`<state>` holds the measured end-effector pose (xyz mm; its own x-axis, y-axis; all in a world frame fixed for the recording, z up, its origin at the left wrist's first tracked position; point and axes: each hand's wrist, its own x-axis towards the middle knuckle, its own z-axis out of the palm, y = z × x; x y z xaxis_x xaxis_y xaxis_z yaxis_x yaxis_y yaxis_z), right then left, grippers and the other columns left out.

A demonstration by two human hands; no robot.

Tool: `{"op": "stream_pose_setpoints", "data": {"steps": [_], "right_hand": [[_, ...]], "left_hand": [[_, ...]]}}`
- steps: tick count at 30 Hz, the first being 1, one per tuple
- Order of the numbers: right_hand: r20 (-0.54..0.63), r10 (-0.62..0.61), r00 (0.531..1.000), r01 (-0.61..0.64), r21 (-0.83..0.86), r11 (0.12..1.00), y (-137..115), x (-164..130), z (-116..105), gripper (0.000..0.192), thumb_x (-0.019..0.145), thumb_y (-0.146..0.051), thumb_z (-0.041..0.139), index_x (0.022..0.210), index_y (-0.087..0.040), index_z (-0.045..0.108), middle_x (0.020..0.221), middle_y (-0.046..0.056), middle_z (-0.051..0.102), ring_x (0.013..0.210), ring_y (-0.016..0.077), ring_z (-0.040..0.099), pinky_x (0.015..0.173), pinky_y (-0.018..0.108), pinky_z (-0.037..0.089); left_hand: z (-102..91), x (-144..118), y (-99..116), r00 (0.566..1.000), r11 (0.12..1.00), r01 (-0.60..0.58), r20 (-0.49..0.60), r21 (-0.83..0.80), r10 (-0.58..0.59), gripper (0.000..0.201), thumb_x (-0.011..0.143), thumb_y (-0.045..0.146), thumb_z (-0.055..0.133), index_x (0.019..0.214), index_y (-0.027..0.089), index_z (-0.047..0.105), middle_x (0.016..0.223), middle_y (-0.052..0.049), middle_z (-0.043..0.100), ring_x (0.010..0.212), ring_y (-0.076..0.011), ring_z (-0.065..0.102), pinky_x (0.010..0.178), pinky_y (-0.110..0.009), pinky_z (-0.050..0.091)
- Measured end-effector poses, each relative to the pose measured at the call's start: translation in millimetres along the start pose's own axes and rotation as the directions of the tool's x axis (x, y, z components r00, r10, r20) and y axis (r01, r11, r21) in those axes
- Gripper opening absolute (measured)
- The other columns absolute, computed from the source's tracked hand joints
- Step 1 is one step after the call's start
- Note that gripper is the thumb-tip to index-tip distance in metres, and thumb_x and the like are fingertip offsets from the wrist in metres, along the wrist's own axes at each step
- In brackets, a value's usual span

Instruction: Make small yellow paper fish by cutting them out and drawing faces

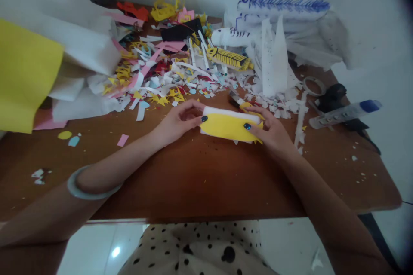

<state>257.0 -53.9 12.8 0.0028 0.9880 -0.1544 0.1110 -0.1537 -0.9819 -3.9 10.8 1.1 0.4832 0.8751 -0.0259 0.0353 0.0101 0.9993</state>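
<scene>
A white paper roll wrapped in a yellow sheet (227,126) lies on the brown table (206,180), held at both ends. My left hand (179,122) grips its left end, thumb pressing the yellow sheet. My right hand (271,131) grips the right end, thumb on the yellow sheet too. Just behind the roll lie scissors with a yellow handle (240,103), partly hidden by my right hand.
A heap of coloured paper scraps (161,77) covers the far table. White paper figures (274,51) and a yellow striped roll (229,58) stand behind. A glue tube (343,114), tape ring (314,86) and a black tool sit right. Yellow sheet (26,75) far left.
</scene>
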Motion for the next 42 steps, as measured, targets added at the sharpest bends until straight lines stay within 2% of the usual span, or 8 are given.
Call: {"op": "stream_pose_setpoints", "data": {"steps": [11, 20, 26, 30, 33, 37, 40, 42], "right_hand": [[-0.021, -0.001, 1.0, 0.001, -0.005, 1.0, -1.7, 0.4, 2.4, 0.053, 0.069, -0.044, 0.08, 0.115, -0.028, 0.06, 0.106, 0.004, 0.071, 0.078, 0.0197, 0.068, 0.066, 0.033, 0.058], [-0.098, -0.307, 0.947, 0.294, -0.133, 0.947, -6.9, -10.5, 6.5, 0.053, 0.073, -0.035, 0.078, 0.119, -0.029, 0.053, 0.105, 0.005, 0.069, 0.078, 0.0203, 0.068, 0.067, 0.035, 0.059], [0.115, -0.651, 0.751, 0.621, -0.459, 0.635, 4.0, -9.4, -3.1, 0.042, 0.08, -0.025, 0.071, 0.119, -0.026, 0.054, 0.096, 0.004, 0.072, 0.089, 0.0216, 0.071, 0.084, 0.038, 0.058], [0.276, -0.768, 0.578, 0.753, -0.543, 0.371, 1.9, -7.8, -15.2, 0.033, 0.088, -0.034, 0.064, 0.12, -0.03, 0.058, 0.098, 0.002, 0.073, 0.093, 0.0227, 0.07, 0.095, 0.047, 0.053], [0.378, -0.748, 0.546, 0.768, -0.583, 0.266, -2.5, -9.6, -20.7, 0.029, 0.093, -0.042, 0.055, 0.119, -0.033, 0.063, 0.095, 0.002, 0.072, 0.087, 0.0216, 0.068, 0.098, 0.046, 0.05], [0.394, -0.78, 0.487, 0.769, -0.617, 0.169, -3.9, -10.4, -22.1, 0.029, 0.092, -0.034, 0.057, 0.12, -0.029, 0.064, 0.099, 0.004, 0.07, 0.089, 0.0201, 0.066, 0.099, 0.041, 0.049], [0.413, -0.795, 0.445, 0.78, -0.614, 0.117, -2.9, -8.3, -21.6, 0.03, 0.09, -0.031, 0.061, 0.119, -0.027, 0.061, 0.1, 0.004, 0.07, 0.089, 0.019, 0.066, 0.096, 0.04, 0.051], [0.425, -0.768, 0.479, 0.773, -0.618, 0.14, -2.1, -7.0, -20.5, 0.031, 0.088, -0.028, 0.062, 0.119, -0.029, 0.061, 0.099, 0.002, 0.072, 0.09, 0.0193, 0.067, 0.095, 0.041, 0.051]], "left_hand": [[1.8, -0.3, 0.1, 1.0, 1.0, 0.025, -0.01, -0.015, -0.025, 0.036, 0.074, 0.043, 0.075, 0.094, 0.018, 0.06, 0.091, -0.002, 0.065, 0.075, -0.0128, 0.061, 0.068, -0.026, 0.05], [9.3, -6.0, -2.1, 0.995, 0.993, -0.075, 0.061, -0.089, 0.08, 0.043, 0.073, 0.03, 0.078, 0.108, 0.02, 0.056, 0.108, -0.004, 0.063, 0.094, -0.0147, 0.062, 0.084, -0.028, 0.051], [14.5, -14.4, 0.3, 0.931, 0.926, -0.365, 0.012, 0.093, 0.366, 0.021, 0.077, 0.019, 0.073, 0.093, 0.019, 0.059, 0.093, -0.003, 0.061, 0.087, -0.0143, 0.06, 0.077, -0.026, 0.05], [11.3, -16.9, -0.9, 0.894, 0.867, -0.447, 0.072, 0.221, 0.443, 0.036, 0.075, 0.024, 0.076, 0.106, 0.022, 0.057, 0.104, -0.007, 0.06, 0.097, -0.0192, 0.061, 0.08, -0.032, 0.051], [4.5, -15.4, 0.5, 0.806, 0.732, -0.588, 0.167, 0.345, 0.568, 0.032, 0.077, 0.029, 0.076, 0.103, 0.022, 0.057, 0.104, -0.009, 0.062, 0.095, -0.021, 0.063, 0.077, -0.034, 0.051], [-4.9, -13.7, 5.7, 0.643, 0.412, -0.713, 0.296, 0.567, 0.706, 0.022, 0.082, 0.03, 0.072, 0.098, 0.024, 0.059, 0.099, -0.006, 0.068, 0.093, -0.021, 0.064, 0.08, -0.037, 0.045], [-7.6, -14.1, 6.2, 0.623, 0.317, -0.705, 0.34, 0.634, 0.705, 0.021, 0.082, 0.03, 0.072, 0.098, 0.024, 0.058, 0.099, -0.005, 0.071, 0.098, -0.0222, 0.065, 0.083, -0.038, 0.042], [-5.5, -14.6, 3.8, 0.653, 0.338, -0.684, 0.336, 0.646, 0.679, 0.025, 0.08, 0.029, 0.074, 0.097, 0.023, 0.058, 0.099, -0.005, 0.071, 0.098, -0.0229, 0.065, 0.083, -0.038, 0.042]]}}
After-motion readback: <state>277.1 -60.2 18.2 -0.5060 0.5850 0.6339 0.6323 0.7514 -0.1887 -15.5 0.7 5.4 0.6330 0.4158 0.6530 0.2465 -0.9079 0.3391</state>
